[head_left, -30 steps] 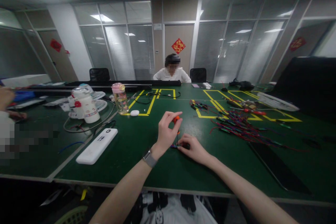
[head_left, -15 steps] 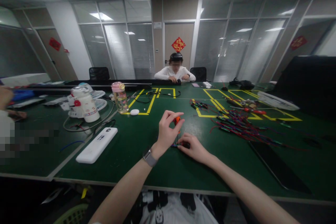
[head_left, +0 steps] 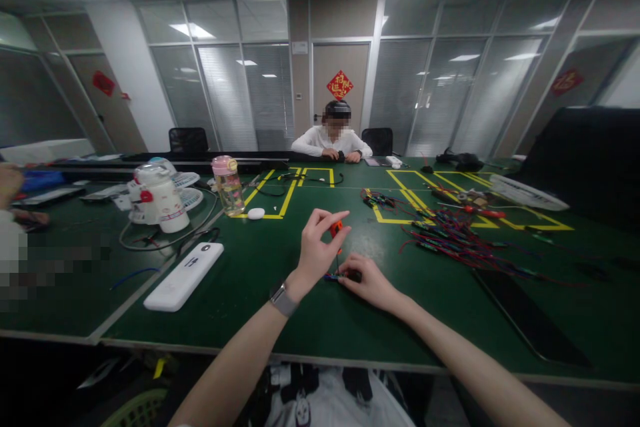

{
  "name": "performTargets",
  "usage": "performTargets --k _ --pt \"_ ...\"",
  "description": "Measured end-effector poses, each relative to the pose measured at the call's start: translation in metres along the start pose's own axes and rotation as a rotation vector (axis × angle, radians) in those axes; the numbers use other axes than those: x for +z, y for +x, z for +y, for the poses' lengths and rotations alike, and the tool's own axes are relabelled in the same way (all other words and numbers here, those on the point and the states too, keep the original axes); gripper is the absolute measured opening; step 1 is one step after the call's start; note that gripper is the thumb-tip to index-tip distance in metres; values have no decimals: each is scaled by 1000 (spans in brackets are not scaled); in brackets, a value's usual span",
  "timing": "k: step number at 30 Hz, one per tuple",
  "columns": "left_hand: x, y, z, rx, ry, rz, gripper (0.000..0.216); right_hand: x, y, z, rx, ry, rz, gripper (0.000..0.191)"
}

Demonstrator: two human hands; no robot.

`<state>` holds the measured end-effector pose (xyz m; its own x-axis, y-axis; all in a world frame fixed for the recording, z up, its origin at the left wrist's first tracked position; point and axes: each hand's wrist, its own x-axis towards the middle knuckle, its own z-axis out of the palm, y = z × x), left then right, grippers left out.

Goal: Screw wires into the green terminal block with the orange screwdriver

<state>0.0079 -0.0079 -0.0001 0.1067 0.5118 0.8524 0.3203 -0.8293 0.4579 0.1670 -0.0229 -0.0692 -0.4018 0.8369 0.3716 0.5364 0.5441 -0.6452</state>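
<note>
My left hand (head_left: 319, 243), a watch on its wrist, is closed around the orange-and-black handle of a screwdriver (head_left: 337, 229). The thin shaft points down toward a small part with a green and purple look (head_left: 332, 277) on the green table (head_left: 400, 340). Low beside the tip, my right hand (head_left: 367, 280) is closed, its fingertips pinching that small part. Fingers cover much of the part, so its exact kind is hidden. Whether the tip sits inside it I cannot tell.
A pile of red and dark wires with green connectors (head_left: 455, 240) lies at right, beside a flat black slab (head_left: 530, 313). At left are a white power bank (head_left: 185, 277), a white jug (head_left: 163, 200) and a pink-lidded bottle (head_left: 228, 187). Another person (head_left: 333, 137) sits opposite.
My hands have stayed almost in place; the screwdriver handle appears slightly turned between my left fingers. The person opposite has shifted their hands and head a little.
</note>
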Motion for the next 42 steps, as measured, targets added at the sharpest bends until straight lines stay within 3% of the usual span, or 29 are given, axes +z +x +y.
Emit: performTargets --k 6,15,22,29,36,42 --pt "-1 0 1 -23 -93 -116 37 -1 0 -1 -11 17 -4 10" --pt "-1 0 4 -41 30 -28 27 -1 -1 -1 4 14 3 9" --pt "-1 0 5 -15 -46 -104 36 0 0 1 4 27 12 8" --pt "-1 -2 4 -11 -4 -47 24 0 -1 1 -5 19 12 8" --pt "-1 -1 3 -7 -83 -140 36 1 -1 2 -6 24 16 7" --pt "1 0 2 -5 -14 -19 23 0 -1 1 -9 15 12 9"
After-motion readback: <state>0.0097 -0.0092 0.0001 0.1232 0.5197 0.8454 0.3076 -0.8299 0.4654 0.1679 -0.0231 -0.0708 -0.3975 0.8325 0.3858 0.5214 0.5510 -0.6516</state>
